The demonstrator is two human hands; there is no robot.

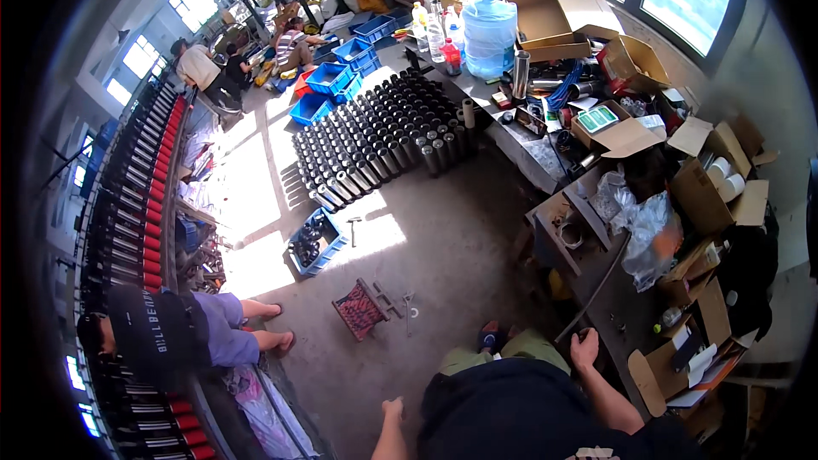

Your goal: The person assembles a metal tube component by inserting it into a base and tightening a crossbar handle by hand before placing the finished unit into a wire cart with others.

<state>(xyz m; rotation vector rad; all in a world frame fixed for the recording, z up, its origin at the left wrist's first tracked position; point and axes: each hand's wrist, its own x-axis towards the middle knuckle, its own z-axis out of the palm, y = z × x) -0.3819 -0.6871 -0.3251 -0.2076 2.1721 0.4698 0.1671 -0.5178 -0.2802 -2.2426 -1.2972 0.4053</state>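
The person wore a dark, almost black top (520, 409) that filled the picture at about six o'clock. Both arms were bare below the elbow, with no gloves on the left hand (393, 410) or the right hand (584, 346), and no watch or rings could be seen. Green trousers (511, 352) showed just above the top, and at about twelve o'clock from them sat a blue and dark sandal (488, 339).

pale translucent-blue plastic water jug (489, 27) | bright blue plastic crates (334, 78) | dark grey metal cylinders in rows (385, 129) | red-and-black chequered mat (359, 309) | brown cardboard boxes (705, 196) | long rack of red-and-black tubes (152, 204) | grey concrete floor (443, 238) with pale sunlit patches
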